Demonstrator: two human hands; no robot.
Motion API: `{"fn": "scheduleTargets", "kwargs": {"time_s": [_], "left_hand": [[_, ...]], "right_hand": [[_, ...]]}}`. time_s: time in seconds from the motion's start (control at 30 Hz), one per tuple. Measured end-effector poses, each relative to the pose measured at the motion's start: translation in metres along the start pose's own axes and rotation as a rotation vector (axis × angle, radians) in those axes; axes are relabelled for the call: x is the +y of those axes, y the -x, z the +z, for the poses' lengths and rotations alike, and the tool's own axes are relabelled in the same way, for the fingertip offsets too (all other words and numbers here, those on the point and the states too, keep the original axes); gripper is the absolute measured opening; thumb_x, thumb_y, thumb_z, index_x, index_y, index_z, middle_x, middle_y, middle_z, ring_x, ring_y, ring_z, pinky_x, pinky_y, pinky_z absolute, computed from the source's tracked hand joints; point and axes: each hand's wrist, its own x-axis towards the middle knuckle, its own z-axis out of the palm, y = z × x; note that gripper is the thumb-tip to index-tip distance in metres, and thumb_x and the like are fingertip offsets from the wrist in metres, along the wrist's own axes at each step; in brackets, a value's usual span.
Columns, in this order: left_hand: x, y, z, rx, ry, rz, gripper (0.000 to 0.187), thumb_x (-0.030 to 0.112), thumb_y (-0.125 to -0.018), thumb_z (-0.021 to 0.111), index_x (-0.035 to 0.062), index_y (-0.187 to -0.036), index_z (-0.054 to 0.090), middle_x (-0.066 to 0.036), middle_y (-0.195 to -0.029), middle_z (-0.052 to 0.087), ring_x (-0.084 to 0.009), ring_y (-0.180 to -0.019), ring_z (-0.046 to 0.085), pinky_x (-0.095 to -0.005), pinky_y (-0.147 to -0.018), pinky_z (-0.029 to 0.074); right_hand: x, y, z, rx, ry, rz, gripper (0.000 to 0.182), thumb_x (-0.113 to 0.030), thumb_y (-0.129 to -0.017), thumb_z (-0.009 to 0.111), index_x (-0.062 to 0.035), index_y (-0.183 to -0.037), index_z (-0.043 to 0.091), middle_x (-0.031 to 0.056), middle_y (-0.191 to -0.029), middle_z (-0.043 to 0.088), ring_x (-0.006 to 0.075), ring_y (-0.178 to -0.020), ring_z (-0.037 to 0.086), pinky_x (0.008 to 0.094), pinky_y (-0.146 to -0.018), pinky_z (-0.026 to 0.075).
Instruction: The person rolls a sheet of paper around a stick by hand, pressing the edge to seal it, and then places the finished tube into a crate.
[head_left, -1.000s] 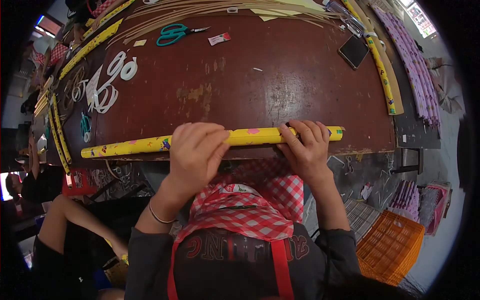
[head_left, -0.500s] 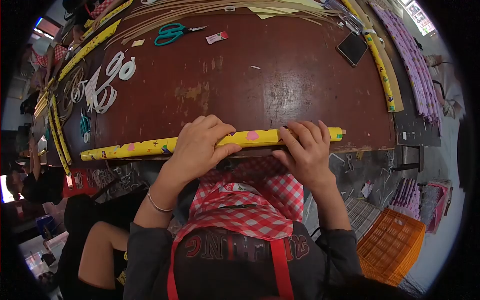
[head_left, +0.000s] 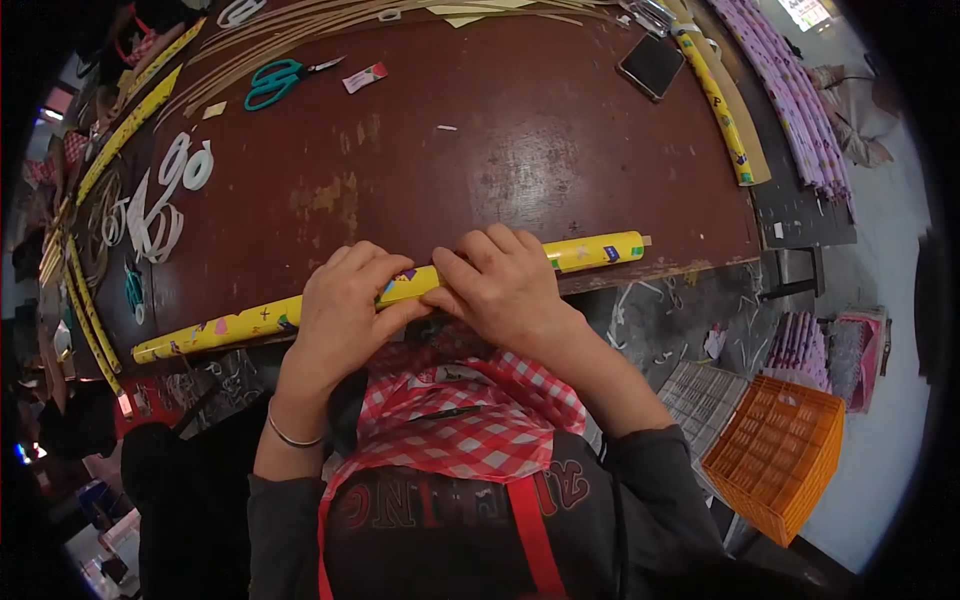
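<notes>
A long roll of yellow patterned paper (head_left: 245, 323) lies along the near edge of the brown table (head_left: 420, 190). From its right end pokes a short tan strip (head_left: 647, 240). My left hand (head_left: 345, 300) is closed over the roll left of its middle, thumb on the near side and fingers on the far side. Close beside it, my right hand (head_left: 495, 280) grips the same roll in a similar way. The two thumbs nearly meet. Both palms hide parts of the roll.
Teal-handled scissors (head_left: 275, 82), a small red and white packet (head_left: 365, 78) and white tape loops (head_left: 165, 205) lie on the table. A phone (head_left: 652, 66) sits at the far right beside another yellow roll (head_left: 722, 115). An orange crate (head_left: 775, 450) stands on the floor at right.
My right hand has slid left along the roll, close to my left hand. The camera view has shifted, and the roll now slants slightly more.
</notes>
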Motion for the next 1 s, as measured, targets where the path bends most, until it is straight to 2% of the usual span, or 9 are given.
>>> {"fn": "scheduleTargets", "kwargs": {"time_s": [0.27,0.33,0.4,0.47,0.53,0.73,1.0], "left_hand": [[0.000,0.001,0.000,0.004,0.008,0.001,0.044,0.031,-0.070,0.084,0.0047,-0.102,0.070,-0.008,-0.093,0.063,-0.0292,-0.088,0.061,-0.0404,-0.075,0.049],[0.001,0.001,-0.001,-0.005,0.018,-0.011,0.046,0.025,-0.068,0.085,0.0014,-0.105,0.069,-0.011,-0.094,0.064,-0.0306,-0.088,0.062,-0.0394,-0.074,0.049],[0.001,0.001,-0.002,-0.010,0.019,-0.016,0.046,0.024,-0.068,0.085,0.0011,-0.105,0.069,-0.011,-0.094,0.064,-0.0306,-0.088,0.062,-0.0393,-0.074,0.049],[0.001,0.002,-0.001,-0.014,0.017,-0.024,0.046,0.024,-0.069,0.085,0.0009,-0.105,0.069,-0.011,-0.094,0.064,-0.0305,-0.088,0.062,-0.0392,-0.074,0.049],[0.000,0.002,0.001,0.011,0.002,-0.007,0.045,0.031,-0.070,0.084,0.0032,-0.103,0.070,-0.009,-0.093,0.063,-0.0292,-0.087,0.060,-0.0398,-0.073,0.048],[-0.001,0.002,0.001,0.012,0.008,0.003,0.045,0.031,-0.070,0.084,0.0030,-0.103,0.069,-0.009,-0.093,0.063,-0.0291,-0.086,0.061,-0.0398,-0.073,0.048],[-0.002,0.002,0.001,0.022,-0.007,0.017,0.046,0.031,-0.069,0.084,0.0038,-0.103,0.069,-0.008,-0.093,0.063,-0.0290,-0.086,0.061,-0.0399,-0.073,0.049]], "right_hand": [[0.026,0.017,-0.024,0.012,-0.002,0.041,0.033,-0.032,-0.077,0.078,-0.0125,-0.103,0.071,0.0025,-0.088,0.061,0.0227,-0.082,0.058,0.0394,-0.070,0.044],[0.034,0.023,-0.033,0.014,-0.009,0.049,0.032,-0.032,-0.079,0.077,-0.0126,-0.103,0.072,0.0024,-0.089,0.061,0.0228,-0.082,0.058,0.0399,-0.071,0.044],[0.041,0.029,-0.041,-0.003,0.013,0.082,0.031,-0.032,-0.080,0.076,-0.0124,-0.104,0.072,0.0028,-0.091,0.062,0.0233,-0.083,0.058,0.0406,-0.074,0.043],[0.047,0.035,-0.047,-0.006,0.018,0.091,0.031,-0.031,-0.081,0.076,-0.0119,-0.105,0.072,0.0042,-0.093,0.063,0.0240,-0.084,0.058,0.0408,-0.076,0.042],[0.053,0.040,-0.052,-0.004,0.026,0.113,0.031,-0.031,-0.082,0.075,-0.0113,-0.107,0.072,0.0052,-0.093,0.063,0.0250,-0.087,0.058,0.0414,-0.080,0.042],[0.068,0.054,-0.066,-0.036,0.092,0.162,0.033,-0.027,-0.085,0.072,-0.0100,-0.112,0.071,0.0073,-0.100,0.062,0.0268,-0.096,0.057,0.0419,-0.089,0.039],[0.087,0.074,-0.078,-0.028,0.110,0.217,0.035,-0.019,-0.085,0.071,-0.0077,-0.118,0.069,0.0099,-0.104,0.061,0.0290,-0.100,0.056,0.0419,-0.091,0.040]]}}
